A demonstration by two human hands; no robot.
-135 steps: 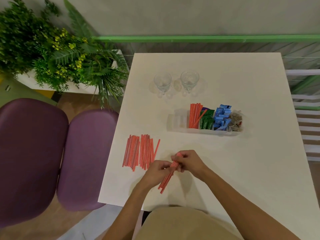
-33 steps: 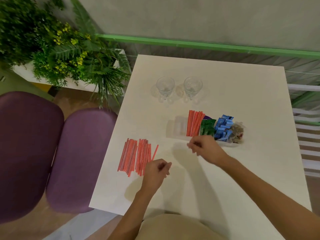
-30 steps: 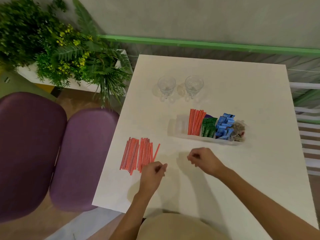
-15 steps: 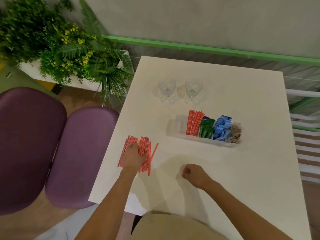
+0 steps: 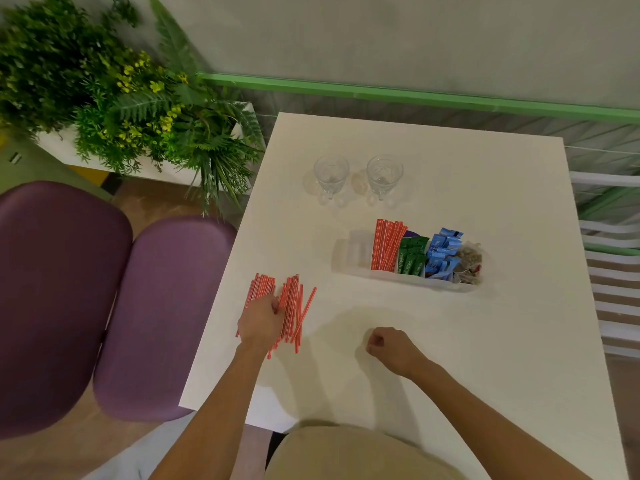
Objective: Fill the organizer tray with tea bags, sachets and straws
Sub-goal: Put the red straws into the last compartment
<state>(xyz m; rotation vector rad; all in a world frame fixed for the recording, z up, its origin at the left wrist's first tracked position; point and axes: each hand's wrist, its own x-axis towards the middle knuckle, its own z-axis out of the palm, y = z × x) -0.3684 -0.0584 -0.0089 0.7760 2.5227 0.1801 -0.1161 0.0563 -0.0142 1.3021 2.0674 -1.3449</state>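
Note:
A clear organizer tray (image 5: 350,251) lies mid-table; its leftmost compartment looks empty. To the right of that it holds red straws (image 5: 386,243), green sachets (image 5: 410,258), blue sachets (image 5: 442,252) and tea bags (image 5: 469,261). A loose pile of red straws (image 5: 292,308) lies near the table's left edge. My left hand (image 5: 259,322) rests on that pile, its fingers curled round part of it at the gap between two bundles. My right hand (image 5: 389,346) sits on the table as a loose fist with nothing in it, below and in front of the tray.
Two empty glasses (image 5: 330,174) (image 5: 384,173) stand behind the tray. The white table (image 5: 502,341) ends close to the pile on the left. Two purple chairs (image 5: 162,317) stand to the left, with a leafy plant (image 5: 138,109) behind them.
My right hand left its straws in the tray and drew back to the table as a fist. My left hand reached left onto the loose pile and closed on some straws.

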